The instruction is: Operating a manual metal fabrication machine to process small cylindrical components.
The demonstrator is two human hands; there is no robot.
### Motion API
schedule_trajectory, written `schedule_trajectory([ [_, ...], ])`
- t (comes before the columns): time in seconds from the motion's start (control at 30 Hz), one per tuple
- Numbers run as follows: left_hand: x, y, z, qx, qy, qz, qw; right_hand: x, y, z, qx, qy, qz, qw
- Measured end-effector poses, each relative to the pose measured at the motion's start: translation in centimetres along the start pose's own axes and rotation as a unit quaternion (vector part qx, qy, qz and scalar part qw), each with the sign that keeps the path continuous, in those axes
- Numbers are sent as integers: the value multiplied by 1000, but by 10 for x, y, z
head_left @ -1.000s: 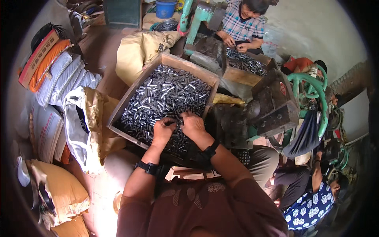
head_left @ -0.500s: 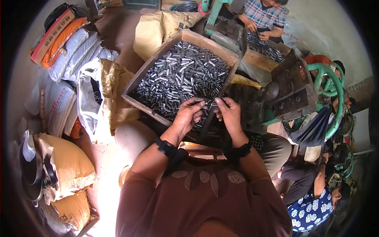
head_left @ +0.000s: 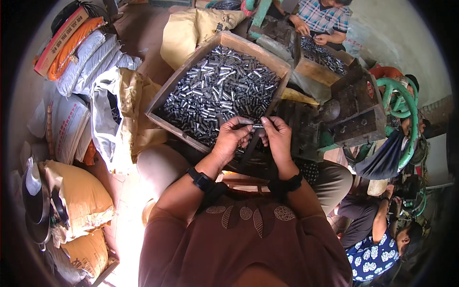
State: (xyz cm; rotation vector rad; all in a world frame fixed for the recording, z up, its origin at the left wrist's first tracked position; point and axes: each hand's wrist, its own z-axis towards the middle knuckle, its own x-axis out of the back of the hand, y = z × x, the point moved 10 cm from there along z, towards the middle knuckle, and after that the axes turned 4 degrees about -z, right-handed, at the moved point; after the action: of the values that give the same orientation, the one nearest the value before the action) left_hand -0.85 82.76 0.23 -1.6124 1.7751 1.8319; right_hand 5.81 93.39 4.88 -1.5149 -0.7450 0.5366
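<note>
A small shiny metal cylinder (head_left: pixel 257 126) lies crosswise between my fingertips, over the near right part of a wooden box. My left hand (head_left: pixel 233 136) pinches its left end between thumb and forefinger. At the other end, my right hand (head_left: pixel 278 135) grips it with thumb and forefinger. What the curled lower fingers of each hand might hold is hidden. Beneath and beyond my hands, a heap of similar metal cylinders (head_left: pixel 221 88) fills the box (head_left: pixel 254 44). My hands and wrists cover part of the box's near edge.
Past the box stands a tan sack (head_left: pixel 179 36). Stacked sacks (head_left: pixel 88 62) and an open white sack (head_left: pixel 105 126) are at the left. A machine with a green wheel (head_left: pixel 409 129) stands right. Two people work nearby, one at a second parts box (head_left: pixel 313 71).
The metal cylinder now shows clearly, level between my fingertips; before, the fingers were closed around smaller dark bits. My hands stay in nearly the same place over the box.
</note>
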Motion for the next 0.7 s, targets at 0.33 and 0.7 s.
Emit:
schedule_trajectory([
  [0.33, -22, 16, -7, -177, -57, 435, 881, -5, -6, -3, 34, -54, -50, 997],
  [0.7, 7, 29, 8, -147, 32, 246, 957, 24, 10, 7, -32, 18, -39, 999],
])
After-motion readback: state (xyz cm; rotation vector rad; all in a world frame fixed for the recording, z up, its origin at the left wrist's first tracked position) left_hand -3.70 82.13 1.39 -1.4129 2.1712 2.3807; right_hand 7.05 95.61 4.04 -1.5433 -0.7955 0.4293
